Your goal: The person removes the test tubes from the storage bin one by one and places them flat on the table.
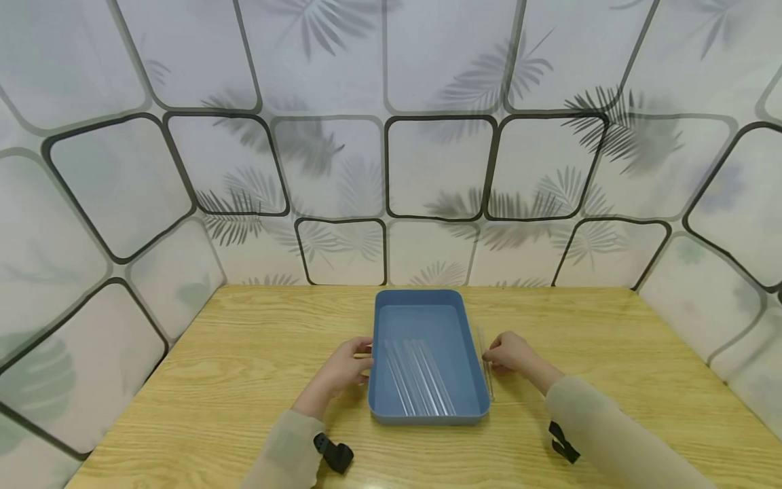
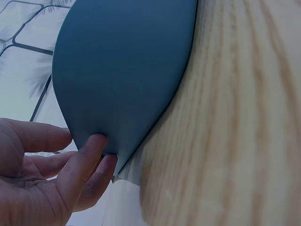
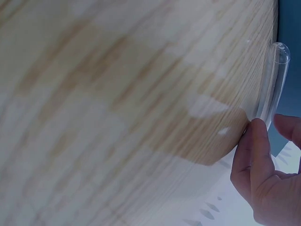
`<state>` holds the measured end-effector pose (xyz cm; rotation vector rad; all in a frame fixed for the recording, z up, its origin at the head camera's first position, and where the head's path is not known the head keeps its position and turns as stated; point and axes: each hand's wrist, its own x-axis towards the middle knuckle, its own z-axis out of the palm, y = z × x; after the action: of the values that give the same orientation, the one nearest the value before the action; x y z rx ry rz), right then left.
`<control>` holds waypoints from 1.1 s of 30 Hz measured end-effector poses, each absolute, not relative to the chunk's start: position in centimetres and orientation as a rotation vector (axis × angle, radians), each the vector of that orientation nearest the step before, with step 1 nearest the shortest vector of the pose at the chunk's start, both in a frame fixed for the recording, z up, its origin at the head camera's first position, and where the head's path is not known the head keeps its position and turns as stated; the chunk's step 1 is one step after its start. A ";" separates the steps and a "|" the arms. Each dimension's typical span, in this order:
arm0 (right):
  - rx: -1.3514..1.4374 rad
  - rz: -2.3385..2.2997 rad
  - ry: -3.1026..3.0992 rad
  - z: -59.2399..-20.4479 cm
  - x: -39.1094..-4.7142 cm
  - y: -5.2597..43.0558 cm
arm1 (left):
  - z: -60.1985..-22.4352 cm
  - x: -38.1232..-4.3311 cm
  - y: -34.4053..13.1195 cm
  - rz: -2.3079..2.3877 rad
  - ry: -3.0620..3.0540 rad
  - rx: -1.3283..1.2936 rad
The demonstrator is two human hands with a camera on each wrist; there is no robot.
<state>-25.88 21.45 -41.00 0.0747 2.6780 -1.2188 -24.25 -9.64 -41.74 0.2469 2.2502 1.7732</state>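
A blue rectangular tray [image 1: 421,420] sits on the table with several clear glass tubes [image 1: 415,377] lying side by side in its near half. My left hand [image 1: 341,372] is at the tray's left side, its fingertips touching the outer wall [image 2: 122,70] in the left wrist view. Just outside the tray's right wall, my right hand [image 1: 514,354] pinches a clear test tube [image 3: 273,77] between thumb and fingers. That tube lies alongside the wall, and its rounded end shows in the right wrist view.
The wood-grain table [image 1: 275,333] spreads out on both sides of the tray. Behind it and at the sides hangs a pale wall covering [image 1: 342,156] with leaf and frame patterns. Black straps [image 1: 332,454] are worn at both sleeves.
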 end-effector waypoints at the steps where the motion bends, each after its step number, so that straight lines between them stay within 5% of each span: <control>1: 0.075 -1.218 2.679 -41.0 -25.9 21.5 | -41.7 -24.2 -9.6 1.773 2.251 0.250; 33: 0.000 -1.450 2.489 -36.6 -25.9 21.6 | -41.6 -24.2 -9.6 1.749 2.291 0.254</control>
<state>-25.89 21.62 -36.64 0.0001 2.4886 -1.4500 -24.17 -9.60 -41.62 0.2536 2.2910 1.7494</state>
